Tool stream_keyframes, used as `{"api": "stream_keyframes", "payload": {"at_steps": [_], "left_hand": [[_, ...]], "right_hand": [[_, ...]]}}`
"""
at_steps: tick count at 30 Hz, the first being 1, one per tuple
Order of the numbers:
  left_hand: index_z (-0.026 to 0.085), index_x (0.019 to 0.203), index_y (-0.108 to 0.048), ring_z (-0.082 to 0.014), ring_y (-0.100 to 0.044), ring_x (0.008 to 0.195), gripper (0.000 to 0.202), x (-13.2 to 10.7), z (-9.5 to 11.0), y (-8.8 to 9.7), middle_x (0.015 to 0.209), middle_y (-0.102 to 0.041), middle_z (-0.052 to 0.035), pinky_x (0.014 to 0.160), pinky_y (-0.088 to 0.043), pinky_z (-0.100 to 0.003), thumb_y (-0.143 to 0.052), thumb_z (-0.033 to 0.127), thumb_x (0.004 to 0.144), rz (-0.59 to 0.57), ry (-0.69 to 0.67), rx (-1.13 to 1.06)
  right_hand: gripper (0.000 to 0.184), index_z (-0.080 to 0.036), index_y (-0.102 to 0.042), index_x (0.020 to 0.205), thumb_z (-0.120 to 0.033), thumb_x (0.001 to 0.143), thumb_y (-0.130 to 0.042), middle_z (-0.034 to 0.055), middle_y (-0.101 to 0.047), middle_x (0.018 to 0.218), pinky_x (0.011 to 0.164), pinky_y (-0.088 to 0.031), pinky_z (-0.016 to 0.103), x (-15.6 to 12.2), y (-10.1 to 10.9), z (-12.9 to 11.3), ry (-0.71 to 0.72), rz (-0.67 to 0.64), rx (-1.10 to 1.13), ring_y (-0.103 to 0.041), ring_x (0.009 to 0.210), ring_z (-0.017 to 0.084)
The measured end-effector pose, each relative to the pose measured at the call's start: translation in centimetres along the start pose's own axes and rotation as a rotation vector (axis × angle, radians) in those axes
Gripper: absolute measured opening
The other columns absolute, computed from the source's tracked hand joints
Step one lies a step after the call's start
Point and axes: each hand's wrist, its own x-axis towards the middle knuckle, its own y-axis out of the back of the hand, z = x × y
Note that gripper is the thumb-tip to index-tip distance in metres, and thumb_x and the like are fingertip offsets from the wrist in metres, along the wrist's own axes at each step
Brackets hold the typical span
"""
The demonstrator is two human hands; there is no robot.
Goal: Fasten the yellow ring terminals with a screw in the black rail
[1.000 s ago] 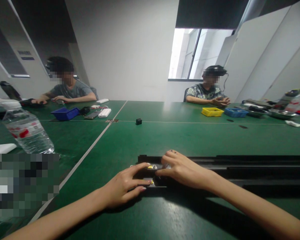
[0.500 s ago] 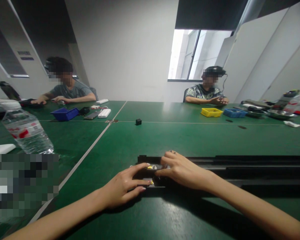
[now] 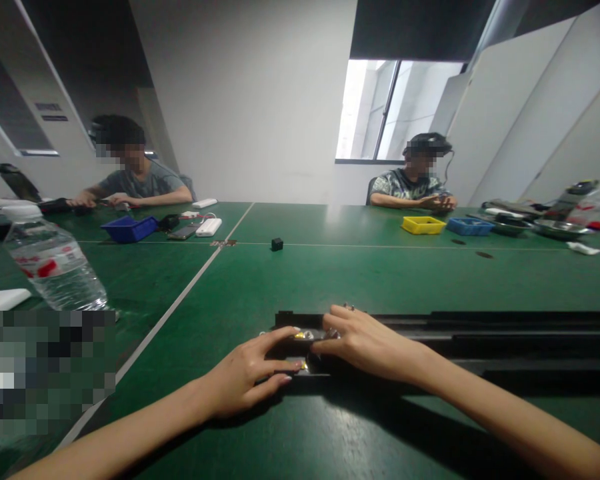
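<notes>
A long black tray lies across the green table in front of me. My left hand rests at the tray's left end with fingers stretched out, index tip next to a small silver part. A small yellow part sits by its lower fingers. My right hand lies on the tray just right of the left hand, fingers curled, thumb and index tips pinched at a small metal part. The two hands nearly touch.
A water bottle stands at the left. A small black cube sits mid-table. Further back are a dark blue bin, a yellow bin and a blue bin. Two other people sit at the far side, hands on the table.
My hands stay almost still at the tray's left end; the right hand's fingers shift slightly. The view has dipped a little.
</notes>
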Motion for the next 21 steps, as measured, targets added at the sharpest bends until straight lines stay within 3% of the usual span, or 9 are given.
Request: {"api": "stream_keyframes", "payload": {"at_steps": [8, 21], "left_hand": [[0.026, 0.128, -0.062, -0.0293, -0.044, 0.132, 0.033, -0.08, -0.05, -0.12, 0.151, -0.036, -0.0102, 0.106, -0.042, -0.047, -0.041, 0.028, 0.103, -0.005, 0.006, 0.0], [0.022, 0.125, -0.065, -0.031, -0.046, 0.131, 0.033, 0.1, 0.23, 0.23, 0.149, -0.038, -0.0125, 0.107, -0.041, -0.046, -0.041, 0.028, 0.103, 0.0, -0.01, 0.001]], "right_hand": [[0.025, -0.028, -0.068, 0.112, -0.02, 0.099, -0.048, 0.0058, -0.055, 0.086, 0.063, -0.031, 0.028, -0.01, 0.32, -0.22, -0.017, -0.017, -0.005, -0.043, 0.081, 0.019], [0.02, -0.031, -0.066, 0.109, -0.022, 0.097, -0.052, 0.0053, -0.054, 0.085, 0.053, -0.015, 0.029, -0.11, 0.08, -0.36, -0.072, -0.041, -0.042, -0.042, 0.08, 0.02]]}}
